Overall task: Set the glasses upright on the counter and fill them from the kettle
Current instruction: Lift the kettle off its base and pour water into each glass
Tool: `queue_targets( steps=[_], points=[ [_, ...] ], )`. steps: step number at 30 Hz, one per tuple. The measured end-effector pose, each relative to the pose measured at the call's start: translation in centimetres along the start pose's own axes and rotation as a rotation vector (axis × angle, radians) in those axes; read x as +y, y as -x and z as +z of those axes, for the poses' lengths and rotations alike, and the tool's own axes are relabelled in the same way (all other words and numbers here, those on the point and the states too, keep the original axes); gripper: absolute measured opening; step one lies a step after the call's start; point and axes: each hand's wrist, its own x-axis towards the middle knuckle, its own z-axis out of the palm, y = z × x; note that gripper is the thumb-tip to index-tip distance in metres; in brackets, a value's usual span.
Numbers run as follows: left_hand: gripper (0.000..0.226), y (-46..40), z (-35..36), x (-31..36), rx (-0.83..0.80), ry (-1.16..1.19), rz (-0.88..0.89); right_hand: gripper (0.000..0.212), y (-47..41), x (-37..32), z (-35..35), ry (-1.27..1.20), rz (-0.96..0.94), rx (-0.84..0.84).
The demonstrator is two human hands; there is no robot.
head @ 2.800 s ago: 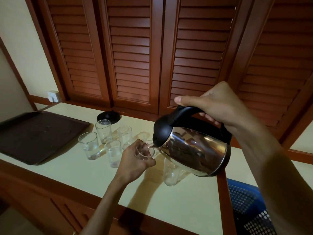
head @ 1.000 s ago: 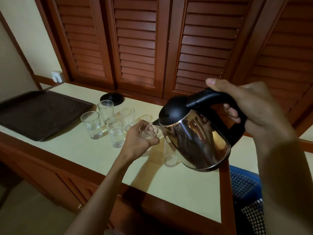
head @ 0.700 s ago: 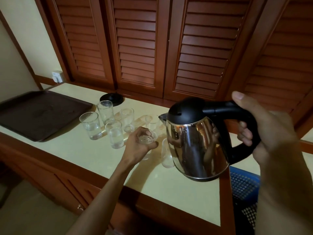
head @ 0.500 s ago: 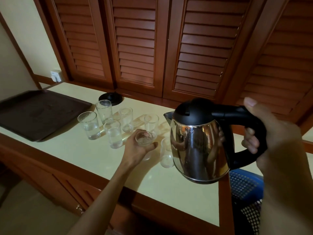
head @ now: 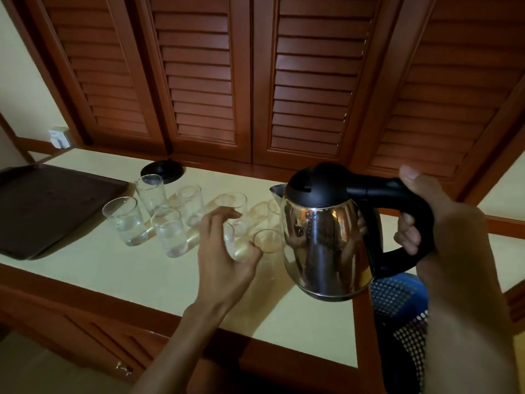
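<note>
The right hand (head: 437,220) has swung the kettle (head: 326,240) back upright, ending the pour. The left hand (head: 224,251), fingers now loosened, releases a filled glass (head: 235,245) just left of the kettle on the table (head: 127,277); the neighbouring glass (head: 267,241) likely comes next.

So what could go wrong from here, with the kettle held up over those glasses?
The kettle, gripped by the right hand, hangs close over the nearest glass; lowering it could knock that glass over. The left hand, fingers spread around another glass in a tight cluster, could bump neighbours when withdrawing.
</note>
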Motion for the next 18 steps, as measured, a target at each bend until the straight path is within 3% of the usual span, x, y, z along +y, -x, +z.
queue_targets(
  steps=[4, 11, 18],
  points=[
    [0.061, 1.3, 2.4, 0.5, -0.206, 0.011, -0.019, 0.057, 0.3, 0.0, -0.3, -0.003, -0.004, 0.031],
    [0.085, 1.9, 6.1, -1.0, -0.253, 0.179, -0.362, 0.049, 0.8, -0.3, -0.9, 0.002, -0.017, 0.041],
    [0.042, 0.3, 7.9, -1.9, -0.212, 0.231, -0.5, 0.053, 0.9, -0.6, -1.3, 0.084, -0.061, 0.035]
  ],
)
